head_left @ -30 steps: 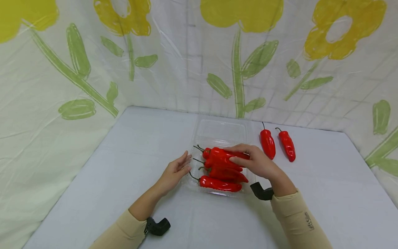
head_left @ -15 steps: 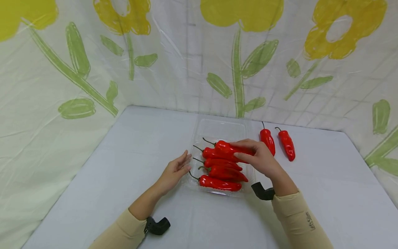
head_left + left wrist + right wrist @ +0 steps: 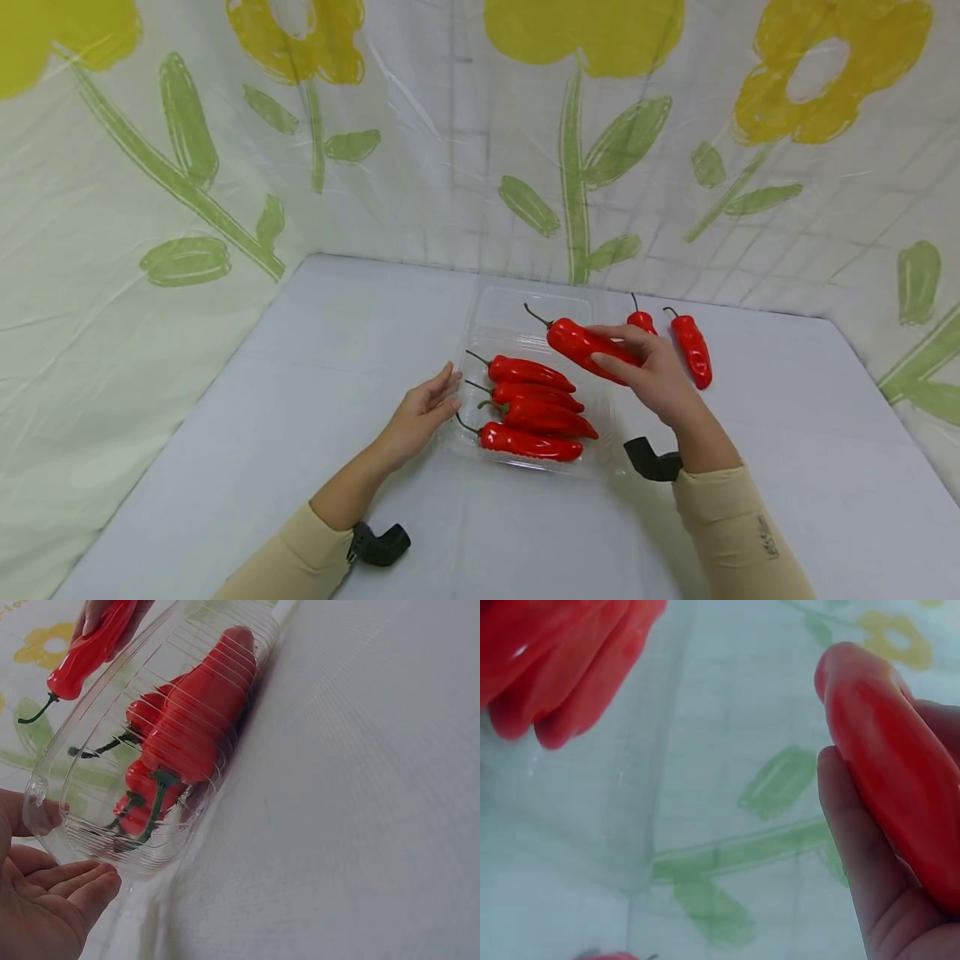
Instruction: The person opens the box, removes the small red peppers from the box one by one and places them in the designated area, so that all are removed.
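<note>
My right hand grips a red pepper by its lower part, raised above the back right of a clear plastic clamshell box. The pepper's green stem points to the back left. In the right wrist view, thumb and fingers lie on either side of the pepper. Several more red peppers lie in a row inside the box, stems to the left. My left hand is at the box's left side; in the left wrist view its straight fingers touch or nearly touch the clear end wall.
The box's clear lid lies folded back behind it. Two loose red peppers, one partly hidden behind my right hand and one farther right, lie on the white table. A flower-printed curtain hangs behind.
My right hand has lifted one pepper out of the row in the box and carried it up, back and to the right. My left hand has stayed in place.
</note>
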Available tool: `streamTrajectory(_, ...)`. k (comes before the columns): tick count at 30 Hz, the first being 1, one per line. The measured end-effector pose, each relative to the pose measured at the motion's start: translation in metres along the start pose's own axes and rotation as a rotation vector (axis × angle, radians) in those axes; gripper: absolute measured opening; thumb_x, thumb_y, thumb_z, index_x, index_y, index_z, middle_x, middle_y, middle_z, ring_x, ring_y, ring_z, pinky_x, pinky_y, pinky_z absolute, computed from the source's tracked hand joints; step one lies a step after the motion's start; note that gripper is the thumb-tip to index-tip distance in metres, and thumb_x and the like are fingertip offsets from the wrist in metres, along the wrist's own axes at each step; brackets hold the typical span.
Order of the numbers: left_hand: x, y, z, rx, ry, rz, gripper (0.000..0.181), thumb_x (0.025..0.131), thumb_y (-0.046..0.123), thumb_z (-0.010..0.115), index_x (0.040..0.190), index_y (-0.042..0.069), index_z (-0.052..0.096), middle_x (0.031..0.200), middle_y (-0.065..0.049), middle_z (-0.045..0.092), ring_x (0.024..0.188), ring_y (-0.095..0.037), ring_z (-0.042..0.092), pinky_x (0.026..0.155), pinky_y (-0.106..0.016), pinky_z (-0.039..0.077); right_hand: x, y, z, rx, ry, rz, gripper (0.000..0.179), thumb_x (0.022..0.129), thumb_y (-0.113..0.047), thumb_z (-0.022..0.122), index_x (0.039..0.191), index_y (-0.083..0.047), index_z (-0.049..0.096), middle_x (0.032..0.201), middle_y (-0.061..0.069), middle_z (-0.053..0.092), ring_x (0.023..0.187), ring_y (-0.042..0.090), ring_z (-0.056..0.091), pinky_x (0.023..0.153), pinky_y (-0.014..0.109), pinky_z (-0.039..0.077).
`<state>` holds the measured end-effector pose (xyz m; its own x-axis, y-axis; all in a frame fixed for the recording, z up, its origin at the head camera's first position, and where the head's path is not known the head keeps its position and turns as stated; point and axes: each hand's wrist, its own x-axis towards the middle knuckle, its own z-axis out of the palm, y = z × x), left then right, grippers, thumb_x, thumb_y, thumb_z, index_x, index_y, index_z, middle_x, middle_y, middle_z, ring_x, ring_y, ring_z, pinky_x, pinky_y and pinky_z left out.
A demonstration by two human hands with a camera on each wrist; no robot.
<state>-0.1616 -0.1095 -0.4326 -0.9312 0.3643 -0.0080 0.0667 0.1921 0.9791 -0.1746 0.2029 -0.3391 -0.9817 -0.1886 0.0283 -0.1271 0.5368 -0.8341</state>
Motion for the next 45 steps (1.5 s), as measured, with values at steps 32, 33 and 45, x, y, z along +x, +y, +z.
streamTrajectory(32, 0.000, 0.000, 0.000, 0.004, 0.003, -0.010, 0.061, 0.095, 0.004, 0.049, 0.146, -0.006, 0.016, 0.148, -0.022, 0.032, 0.137, -0.031, 0.032, 0.106, -0.039, 0.034, -0.004, 0.043, -0.050, 0.137, 0.316, 0.267, 0.056, 0.089, -0.040, 0.058, 0.139, -0.019, 0.045, 0.140, 0.013, 0.041, 0.104, 0.008, 0.048, 0.071, 0.008, 0.052)
streamTrajectory(33, 0.000, 0.000, 0.000, 0.002, 0.003, -0.011, 0.061, 0.095, 0.004, 0.049, 0.146, -0.006, 0.016, 0.148, -0.022, 0.032, 0.137, -0.031, 0.032, 0.106, -0.039, 0.034, -0.004, 0.044, -0.051, 0.154, 0.332, 0.287, 0.057, 0.088, -0.040, 0.059, 0.139, -0.020, 0.045, 0.141, 0.012, 0.040, 0.103, 0.007, 0.048, 0.070, 0.009, 0.052)
streamTrajectory(45, 0.000, -0.001, 0.000, 0.000, 0.003, -0.006, 0.061, 0.095, 0.003, 0.048, 0.146, -0.006, 0.016, 0.148, -0.022, 0.032, 0.137, -0.032, 0.032, 0.106, -0.040, 0.034, -0.001, 0.065, -0.067, 0.404, 0.547, 0.385, 0.052, 0.080, -0.037, 0.070, 0.129, -0.027, 0.057, 0.138, 0.000, 0.045, 0.109, 0.011, 0.047, 0.083, 0.017, 0.053)
